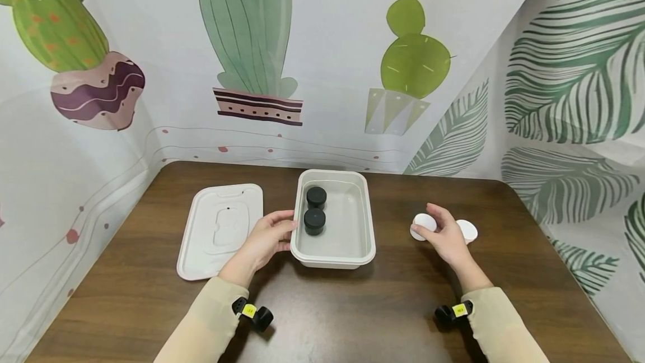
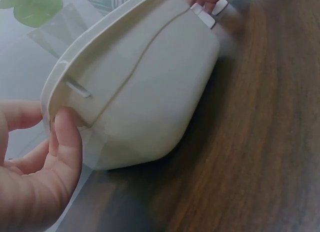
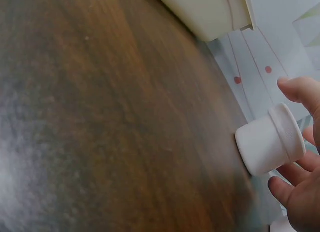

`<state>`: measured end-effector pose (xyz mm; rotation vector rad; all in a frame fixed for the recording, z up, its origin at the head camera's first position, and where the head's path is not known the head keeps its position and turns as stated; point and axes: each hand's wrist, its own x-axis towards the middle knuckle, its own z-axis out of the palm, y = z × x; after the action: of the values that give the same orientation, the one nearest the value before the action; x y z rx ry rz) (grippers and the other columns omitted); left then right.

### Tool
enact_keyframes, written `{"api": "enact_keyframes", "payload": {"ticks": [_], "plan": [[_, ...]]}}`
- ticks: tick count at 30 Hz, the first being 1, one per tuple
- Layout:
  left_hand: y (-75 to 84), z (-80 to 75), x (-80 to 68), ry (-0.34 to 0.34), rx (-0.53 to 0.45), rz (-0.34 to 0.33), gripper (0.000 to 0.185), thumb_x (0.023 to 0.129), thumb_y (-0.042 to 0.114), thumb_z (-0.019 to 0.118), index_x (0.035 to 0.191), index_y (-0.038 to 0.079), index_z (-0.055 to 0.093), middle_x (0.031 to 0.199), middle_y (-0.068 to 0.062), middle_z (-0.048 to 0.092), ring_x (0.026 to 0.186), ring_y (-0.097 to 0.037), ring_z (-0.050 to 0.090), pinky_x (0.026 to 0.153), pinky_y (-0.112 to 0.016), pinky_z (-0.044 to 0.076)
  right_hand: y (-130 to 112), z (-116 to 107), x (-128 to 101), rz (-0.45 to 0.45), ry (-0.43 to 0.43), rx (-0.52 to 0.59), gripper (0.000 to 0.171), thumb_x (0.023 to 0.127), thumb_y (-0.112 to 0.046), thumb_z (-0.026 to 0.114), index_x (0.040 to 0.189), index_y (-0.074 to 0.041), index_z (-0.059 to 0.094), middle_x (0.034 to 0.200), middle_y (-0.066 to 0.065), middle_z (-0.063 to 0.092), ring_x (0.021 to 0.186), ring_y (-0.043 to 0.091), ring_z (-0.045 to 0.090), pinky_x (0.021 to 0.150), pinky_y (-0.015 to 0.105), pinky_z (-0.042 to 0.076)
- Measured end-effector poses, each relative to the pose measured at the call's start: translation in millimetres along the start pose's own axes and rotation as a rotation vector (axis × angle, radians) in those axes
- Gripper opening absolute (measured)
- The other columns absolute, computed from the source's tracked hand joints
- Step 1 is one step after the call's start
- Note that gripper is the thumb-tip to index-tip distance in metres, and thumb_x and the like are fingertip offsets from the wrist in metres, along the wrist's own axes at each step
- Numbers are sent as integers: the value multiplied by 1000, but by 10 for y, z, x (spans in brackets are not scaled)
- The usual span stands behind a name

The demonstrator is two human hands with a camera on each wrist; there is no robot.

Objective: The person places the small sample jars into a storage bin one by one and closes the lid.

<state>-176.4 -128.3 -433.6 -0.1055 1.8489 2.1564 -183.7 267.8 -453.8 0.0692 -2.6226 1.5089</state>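
Both forearms wear long beige sleeves [image 1: 206, 324] ending at the wrists, each wrist carries a small black camera unit with a yellow label, one under the left hand [image 1: 264, 242] and one under the right hand [image 1: 445, 237], and both hands are bare, without rings or gloves.
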Motion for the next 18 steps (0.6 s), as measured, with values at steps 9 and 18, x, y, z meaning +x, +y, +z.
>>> {"api": "enact_keyframes", "payload": {"ticks": [9, 18], "plan": [[83, 51, 75, 53, 10, -12, 39, 91, 10, 57, 125, -6, 49, 92, -4, 59, 68, -11, 60, 60, -25, 51, 19, 31, 11, 22, -23, -45, 71, 83, -16, 72, 139, 7, 34, 134, 28, 44, 113, 31, 49, 77, 1, 38], [76, 62, 129, 46, -10, -16, 39, 91, 4, 54, 126, -10, 47, 95, -7, 59, 70, -12, 60, 60, -23, 50, 41, 31, 23, 32, -38, -56, 73, 82, -14, 73, 139, 9, 33, 131, 28, 45, 110, 31, 51, 74, 3, 41]]}}
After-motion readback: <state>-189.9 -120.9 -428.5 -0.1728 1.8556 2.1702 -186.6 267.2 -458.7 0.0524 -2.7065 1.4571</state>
